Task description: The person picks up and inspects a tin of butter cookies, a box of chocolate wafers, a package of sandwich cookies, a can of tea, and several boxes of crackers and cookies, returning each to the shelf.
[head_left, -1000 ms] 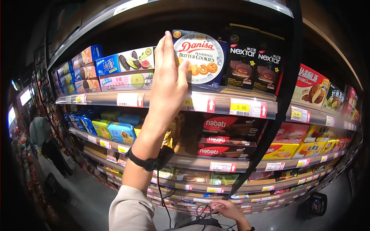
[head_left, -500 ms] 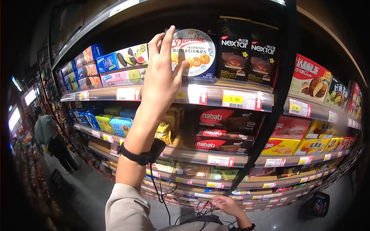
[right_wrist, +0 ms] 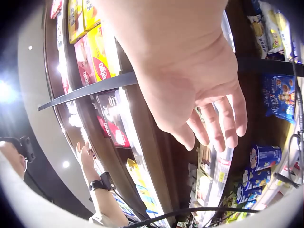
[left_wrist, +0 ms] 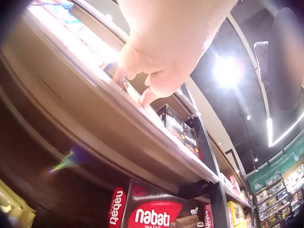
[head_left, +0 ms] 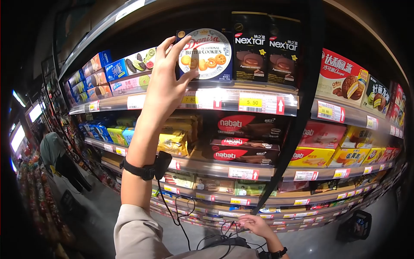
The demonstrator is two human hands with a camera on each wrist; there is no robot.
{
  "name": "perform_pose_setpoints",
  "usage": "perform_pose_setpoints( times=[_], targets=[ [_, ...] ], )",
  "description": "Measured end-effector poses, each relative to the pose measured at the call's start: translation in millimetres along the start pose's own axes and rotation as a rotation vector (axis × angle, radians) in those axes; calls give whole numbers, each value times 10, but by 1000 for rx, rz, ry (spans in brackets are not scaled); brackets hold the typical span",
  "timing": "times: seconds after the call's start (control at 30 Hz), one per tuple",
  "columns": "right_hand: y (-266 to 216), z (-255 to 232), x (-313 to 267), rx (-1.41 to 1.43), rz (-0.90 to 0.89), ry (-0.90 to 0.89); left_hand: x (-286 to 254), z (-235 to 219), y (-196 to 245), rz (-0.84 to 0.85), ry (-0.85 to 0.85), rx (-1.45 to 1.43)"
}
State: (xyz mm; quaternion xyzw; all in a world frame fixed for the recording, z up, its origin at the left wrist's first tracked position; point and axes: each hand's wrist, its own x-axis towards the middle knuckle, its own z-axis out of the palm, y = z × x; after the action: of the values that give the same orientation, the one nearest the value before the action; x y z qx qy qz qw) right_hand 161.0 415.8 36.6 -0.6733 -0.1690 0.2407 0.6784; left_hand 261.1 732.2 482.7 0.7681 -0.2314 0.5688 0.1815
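Note:
A dark blue Danisa butter cookies box point(head_left: 211, 71) stands upright on the upper shelf. My left hand point(head_left: 166, 82) is raised at its left side, fingers partly bent and spread from the thumb. The index finger and thumb overlap the box front, where a shadow falls; contact is unclear. In the left wrist view, the left hand point(left_wrist: 156, 61) reaches over the shelf edge, and the box face cannot be made out. Low in the head view, my right hand point(head_left: 254, 225) hangs loosely. The right wrist view shows the right hand point(right_wrist: 204, 90) with relaxed fingers and nothing in it.
Black Nextar packs point(head_left: 250, 52) stand right of the box, and Oreo boxes point(head_left: 116, 71) to its left. Nabati boxes point(head_left: 246, 153) sit one shelf below. A dark upright point(head_left: 297, 121) divides the shelves. Cables point(head_left: 177, 216) hang low; a person point(head_left: 60, 159) stands at far left.
My left hand's fingers have gone from nearly straight to more bent, and more of the box's upper left corner shows. The head view has shifted; the box remains on the shelf.

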Motion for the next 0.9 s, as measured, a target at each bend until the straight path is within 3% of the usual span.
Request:
perform_pose_setpoints(
  times=[0.13, 0.27, 0.53, 0.9],
  targets=[
    [6, -4, -38, 27, 27, 8, 15, -70, 6, -127, -82, -299],
    [81, 3, -34, 55, -5, -12, 14, -127, -21, -174, -98, -300],
    [3, 28, 0, -3, 39, -22, 103, -296, -2, -93, -213, -130],
    [77, 1, -9, -43, -6, -8, 250, -267, -31, -50, -209, 3]
  ],
)
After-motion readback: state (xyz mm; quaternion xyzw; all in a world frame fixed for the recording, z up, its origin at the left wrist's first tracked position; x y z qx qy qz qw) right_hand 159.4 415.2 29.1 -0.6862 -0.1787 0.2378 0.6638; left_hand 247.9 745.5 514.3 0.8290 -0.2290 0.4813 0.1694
